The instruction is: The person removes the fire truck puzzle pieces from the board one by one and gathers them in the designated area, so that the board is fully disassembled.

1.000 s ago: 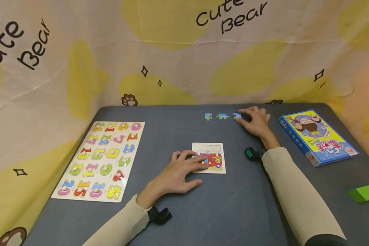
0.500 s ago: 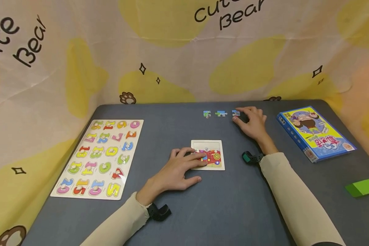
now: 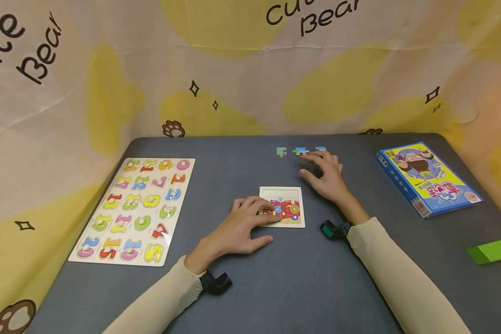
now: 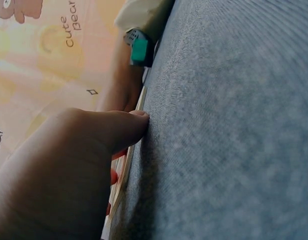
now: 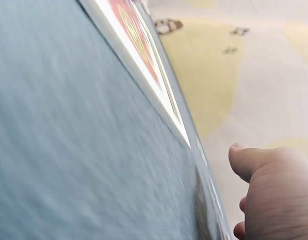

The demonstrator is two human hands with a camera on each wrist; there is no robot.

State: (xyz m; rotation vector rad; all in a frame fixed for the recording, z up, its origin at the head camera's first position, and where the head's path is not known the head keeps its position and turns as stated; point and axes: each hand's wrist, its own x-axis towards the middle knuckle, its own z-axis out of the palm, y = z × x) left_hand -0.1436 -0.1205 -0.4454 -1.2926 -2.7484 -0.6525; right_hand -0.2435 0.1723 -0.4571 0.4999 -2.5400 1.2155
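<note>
Steady the jigsaw tray (image 3: 290, 193) flat on the table (image 3: 296, 287); lift the middle loose jigsaw piece (image 3: 301, 150), beyond the tray, by opposite edges. The left hand (image 3: 243, 229) is spread, fingers resting over the tray's left side, gripping nothing. The right hand (image 3: 329, 182) has thumb and index finger parted, nothing visible between; fingertip contact with the piece cannot be confirmed.

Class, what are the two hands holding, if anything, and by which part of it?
Nothing is gripped: the left hand rests on the left side of the puzzle board; the right hand, empty, is near the puzzle pieces.
</note>
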